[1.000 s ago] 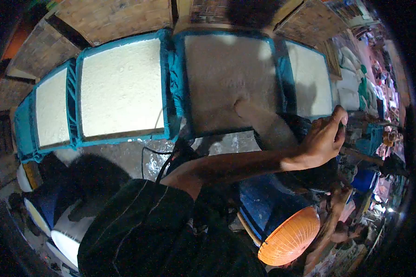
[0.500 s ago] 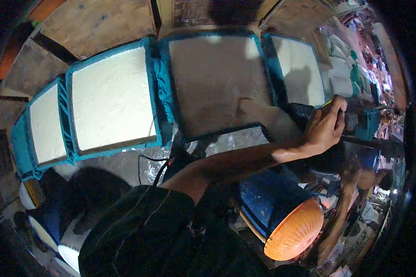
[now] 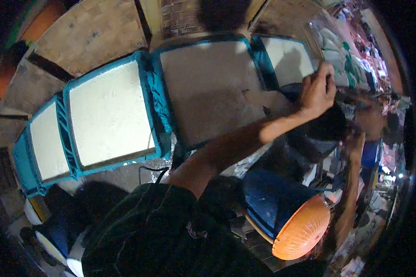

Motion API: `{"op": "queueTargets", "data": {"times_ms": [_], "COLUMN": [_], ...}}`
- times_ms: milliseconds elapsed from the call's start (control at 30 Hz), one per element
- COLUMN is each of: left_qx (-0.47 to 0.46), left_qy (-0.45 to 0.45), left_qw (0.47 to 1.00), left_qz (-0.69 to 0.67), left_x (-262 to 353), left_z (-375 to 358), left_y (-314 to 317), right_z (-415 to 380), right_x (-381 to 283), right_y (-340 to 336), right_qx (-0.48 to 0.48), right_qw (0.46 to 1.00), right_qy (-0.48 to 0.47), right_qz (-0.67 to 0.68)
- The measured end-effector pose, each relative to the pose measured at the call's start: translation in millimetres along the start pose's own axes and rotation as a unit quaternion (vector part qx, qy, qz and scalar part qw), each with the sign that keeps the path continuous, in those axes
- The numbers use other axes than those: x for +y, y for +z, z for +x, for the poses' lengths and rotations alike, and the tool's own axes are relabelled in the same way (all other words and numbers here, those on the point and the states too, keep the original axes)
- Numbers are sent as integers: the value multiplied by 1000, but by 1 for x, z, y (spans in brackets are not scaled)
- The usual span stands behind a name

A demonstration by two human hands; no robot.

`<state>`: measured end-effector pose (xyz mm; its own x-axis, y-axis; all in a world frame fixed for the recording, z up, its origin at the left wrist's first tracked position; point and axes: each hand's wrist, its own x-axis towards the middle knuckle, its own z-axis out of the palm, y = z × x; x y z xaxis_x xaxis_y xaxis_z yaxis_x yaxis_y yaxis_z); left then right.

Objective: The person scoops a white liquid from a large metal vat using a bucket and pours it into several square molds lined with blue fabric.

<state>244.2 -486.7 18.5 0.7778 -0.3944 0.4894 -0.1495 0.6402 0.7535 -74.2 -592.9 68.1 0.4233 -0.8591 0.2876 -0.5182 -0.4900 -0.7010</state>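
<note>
My left hand (image 3: pixel 318 93) is raised at the right end of the row of trays, its fingers curled closed round something I cannot make out. A blurred dark shape (image 3: pixel 328 125) lies just below it. Farther right, my right hand (image 3: pixel 355 139) is smeared by motion beside a blurred brownish form, and its fingers are unclear. The nearest tray, edged in teal cloth (image 3: pixel 155 87), has a shaded grey-brown surface (image 3: pixel 208 87). A smaller teal-edged tray with a pale surface (image 3: pixel 286 57) stands behind my left hand.
Two more trays with white surfaces (image 3: pixel 110 115) (image 3: pixel 48 143) stand on the left. An orange ribbed basin (image 3: pixel 302 231) sits at a blue container (image 3: pixel 272 198) near my body. Pale sacks (image 3: pixel 333 60) lie at the upper right. Woven panels (image 3: pixel 94 34) stand behind the trays.
Both my hands have moved up in the view, the left one also slightly leftward. The dark shape beneath my left hand shows more fully. The trays have shifted slightly with the camera.
</note>
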Motion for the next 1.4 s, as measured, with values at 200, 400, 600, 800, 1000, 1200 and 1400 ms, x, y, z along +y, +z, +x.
{"op": "queueTargets", "data": {"times_ms": [200,400,600,800,1000,1200,1400], "left_qx": [-10,-47,30,1,28,17,63], "left_qy": [-12,151,340,86,-16,-76,-146], "left_qw": [999,960,782,987,999,995,960], "left_qz": [-46,233,521,132,-19,-61,-229], "left_x": [-21,-83,-127,-85,-75,-70,-44], "left_z": [31,57,71,64,45,23,-2], "left_y": [12,5,-4,-4,-23,-51,-55], "right_z": [46,73,80,72,70,81,44], "right_x": [-30,-63,-126,-141,-149,-106,-164], "right_y": [21,46,68,71,83,119,116], "right_qx": [-46,23,40,-7,-2,160,21], "right_qw": [961,894,949,920,897,768,857], "right_qy": [-86,-157,85,3,-35,-99,-130], "right_qz": [-258,-420,-300,-392,-441,-612,-499]}}
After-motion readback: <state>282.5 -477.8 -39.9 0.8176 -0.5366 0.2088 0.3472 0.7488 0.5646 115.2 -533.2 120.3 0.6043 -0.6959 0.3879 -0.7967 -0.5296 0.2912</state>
